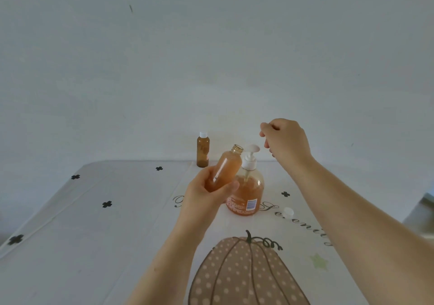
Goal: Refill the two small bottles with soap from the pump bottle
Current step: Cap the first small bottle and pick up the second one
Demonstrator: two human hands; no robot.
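Your left hand wraps the lower half of the open small bottle, thumb across the front, fingers behind. The bottle looks nearly full of orange soap. It sits just below the centre of the frame, tilted, its long axis running from your palm up and to the right, so the uncapped mouth leans toward the pump spout. Mouth and spout are almost touching; whether the nozzle is truly over the opening I can't tell from here.

Your right hand hovers right of centre, above and to the right of the pump head, fingers curled in loosely. It seems to hold nothing, though the fingertips are turned away and I can't be sure. It is the nearer hand to the pump, with the head lying down and to its left.

The pump bottle stands upright on the tablecloth, directly behind your left hand, about half full. A loose white cap lies on the cloth to its right, probably the one for the bottle you're holding.

At the back, left of the pump, the second small bottle stands capped and upright, well apart from both hands.

My read: this bottle is close to done, so the cap is the likely next target, down and right of your grip.
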